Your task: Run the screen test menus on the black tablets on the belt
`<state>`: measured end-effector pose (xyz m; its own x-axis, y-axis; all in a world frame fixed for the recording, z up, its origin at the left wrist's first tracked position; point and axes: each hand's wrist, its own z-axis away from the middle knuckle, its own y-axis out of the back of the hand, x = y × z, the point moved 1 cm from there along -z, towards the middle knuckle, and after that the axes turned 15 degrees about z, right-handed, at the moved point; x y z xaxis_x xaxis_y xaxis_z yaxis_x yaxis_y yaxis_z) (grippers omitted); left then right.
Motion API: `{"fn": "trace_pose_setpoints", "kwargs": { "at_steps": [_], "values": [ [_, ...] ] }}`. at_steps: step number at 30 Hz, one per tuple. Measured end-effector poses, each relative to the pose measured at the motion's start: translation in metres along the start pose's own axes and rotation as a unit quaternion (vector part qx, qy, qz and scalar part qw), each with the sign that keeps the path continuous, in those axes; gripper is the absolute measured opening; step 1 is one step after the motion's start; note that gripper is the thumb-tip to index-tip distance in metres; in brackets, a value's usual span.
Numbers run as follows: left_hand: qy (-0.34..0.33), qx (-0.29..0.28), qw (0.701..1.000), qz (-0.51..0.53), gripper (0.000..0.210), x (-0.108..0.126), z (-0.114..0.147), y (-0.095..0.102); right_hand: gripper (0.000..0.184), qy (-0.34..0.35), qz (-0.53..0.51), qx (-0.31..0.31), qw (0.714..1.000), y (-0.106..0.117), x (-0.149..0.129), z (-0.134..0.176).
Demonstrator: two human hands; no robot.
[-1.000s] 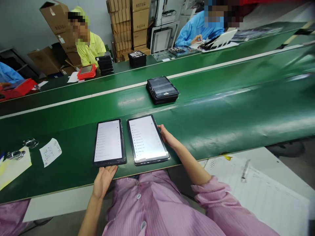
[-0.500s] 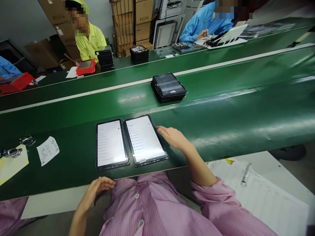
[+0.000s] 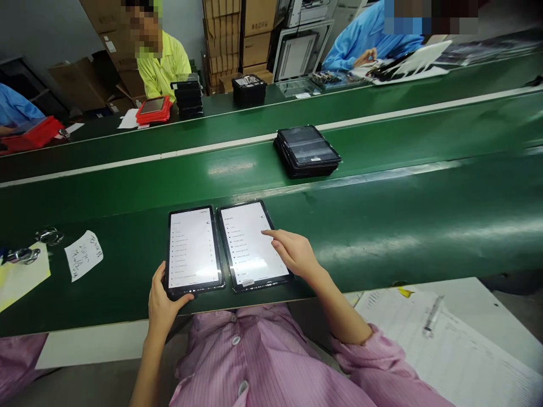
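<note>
Two tablets lie side by side on the green bench, both screens lit with a white list page. My left hand [image 3: 163,302] grips the lower left corner of the left tablet [image 3: 193,249], fingers along its side and thumb at its bottom edge. Over the right side of the right tablet [image 3: 250,249] is my right hand [image 3: 297,252], index finger stretched out at the screen and nothing held. Whether that fingertip touches the glass, I cannot tell.
A stack of dark tablets [image 3: 307,151] sits on the green belt [image 3: 190,164]. At left lie a handwritten note [image 3: 85,255] and a metal clasp [image 3: 50,236]. Printed sheets [image 3: 458,345] rest at lower right. Co-workers in yellow [image 3: 167,65] and blue [image 3: 356,37] sit opposite.
My left hand has come up from the bench edge to the left tablet's corner. My right hand has moved left from beside the right tablet to over its screen.
</note>
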<state>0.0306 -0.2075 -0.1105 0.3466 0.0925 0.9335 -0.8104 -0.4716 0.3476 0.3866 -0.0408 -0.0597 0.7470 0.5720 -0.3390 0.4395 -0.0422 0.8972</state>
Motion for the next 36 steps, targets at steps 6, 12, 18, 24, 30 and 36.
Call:
{"fn": "trace_pose_setpoints", "kwargs": {
  "at_steps": [6, 12, 18, 24, 30, 36],
  "values": [
    [-0.046, -0.008, 0.999, -0.027, 0.107, -0.005, 0.0, 0.0, 0.048, 0.085, 0.028, -0.001, 0.996, -0.007, -0.01, 0.004],
    [-0.043, -0.007, 0.999, -0.03, 0.105, -0.005, 0.0, -0.001, 0.045, 0.182, 0.1, -0.032, 0.978, -0.017, -0.036, -0.006],
    [-0.018, 0.007, 0.999, 0.033, 0.1, 0.004, -0.003, -0.001, 0.048, 0.202, 0.119, -0.068, 0.97, -0.024, -0.047, -0.013],
    [-0.015, -0.021, 1.0, 0.015, 0.081, 0.007, -0.004, 0.001, 0.032, 0.171, 0.124, -0.045, 0.976, -0.022, -0.037, -0.011],
    [-0.028, -0.024, 0.998, 0.057, 0.108, 0.001, -0.004, 0.007, 0.035, 0.097, 0.101, 0.013, 0.99, -0.012, -0.015, -0.003],
    [0.002, -0.001, 0.986, 0.168, 0.094, -0.005, -0.006, 0.009, 0.037, 0.076, 0.077, 0.0, 0.994, -0.014, -0.011, 0.001]
  ]
}}
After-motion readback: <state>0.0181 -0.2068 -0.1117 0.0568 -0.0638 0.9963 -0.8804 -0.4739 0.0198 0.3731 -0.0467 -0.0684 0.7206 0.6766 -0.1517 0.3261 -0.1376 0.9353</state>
